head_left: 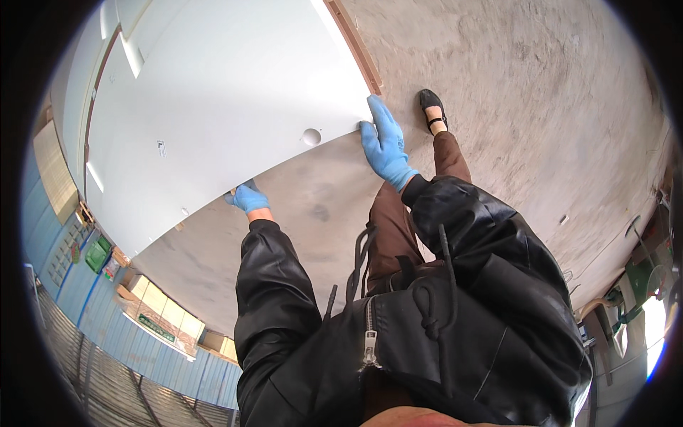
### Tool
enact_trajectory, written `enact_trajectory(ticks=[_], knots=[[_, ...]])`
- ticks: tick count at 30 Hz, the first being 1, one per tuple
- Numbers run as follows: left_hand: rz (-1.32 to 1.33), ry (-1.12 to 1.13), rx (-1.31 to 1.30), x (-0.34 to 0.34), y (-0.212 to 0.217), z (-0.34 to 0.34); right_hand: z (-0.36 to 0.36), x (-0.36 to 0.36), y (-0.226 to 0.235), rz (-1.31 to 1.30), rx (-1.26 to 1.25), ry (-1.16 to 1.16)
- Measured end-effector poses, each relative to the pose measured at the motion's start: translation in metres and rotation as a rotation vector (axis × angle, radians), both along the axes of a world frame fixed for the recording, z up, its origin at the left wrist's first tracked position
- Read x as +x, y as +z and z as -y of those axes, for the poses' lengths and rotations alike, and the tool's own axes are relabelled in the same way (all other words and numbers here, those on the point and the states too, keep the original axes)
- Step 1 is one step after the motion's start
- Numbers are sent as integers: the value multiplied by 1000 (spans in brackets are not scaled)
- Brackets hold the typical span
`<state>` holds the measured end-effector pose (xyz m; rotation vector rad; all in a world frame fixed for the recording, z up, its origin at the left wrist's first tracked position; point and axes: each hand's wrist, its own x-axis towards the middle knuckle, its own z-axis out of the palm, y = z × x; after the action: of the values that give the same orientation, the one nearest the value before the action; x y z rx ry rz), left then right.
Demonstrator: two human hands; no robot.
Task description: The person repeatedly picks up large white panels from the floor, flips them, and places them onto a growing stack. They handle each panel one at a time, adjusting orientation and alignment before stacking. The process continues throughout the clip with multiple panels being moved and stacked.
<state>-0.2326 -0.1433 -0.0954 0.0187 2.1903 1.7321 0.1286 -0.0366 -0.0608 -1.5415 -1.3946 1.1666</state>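
Large flat white rectangular panel (pixel 228 107) w/ smooth surface fills the far-left of the view, its near edge running diagonally from lower left up to the right. Small round hole (pixel 311 136) sits just inside that edge.

Right hand (pixel 385 146), in a blue glove, lies flat against the panel's near-right corner; fingers (pixel 380 114) stretched out and pressed along the edge, not clenched. Left hand (pixel 249 198), also blue-gloved, is at the same edge further left, fingers curled under the panel & gripping it from below; fingertips hidden by the board.

Both arms in black shiny jacket sleeves (pixel 274 285). Brown trouser leg (pixel 388 228) and black strapped shoe (pixel 432 105) stand on bare grey concrete floor (pixel 533 107), just right of the panel corner. A brown wooden strip (pixel 359 50) borders the panel's right side. Blue corrugated wall (pixel 107 313) near-left.
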Motion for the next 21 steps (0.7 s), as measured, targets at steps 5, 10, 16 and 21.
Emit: enact_trajectory(ticks=[5,10,16,21], knots=[[-16,24,-21,9,4,-4,-2,0,2,36,10,6],[54,-1,-8,12,14,-9,-5,5,8,122,42,63],[66,31,5,13,16,-14,-10,8,17,165,60,70],[69,4,10,13,13,-13,-13,11,12,115,51,96]])
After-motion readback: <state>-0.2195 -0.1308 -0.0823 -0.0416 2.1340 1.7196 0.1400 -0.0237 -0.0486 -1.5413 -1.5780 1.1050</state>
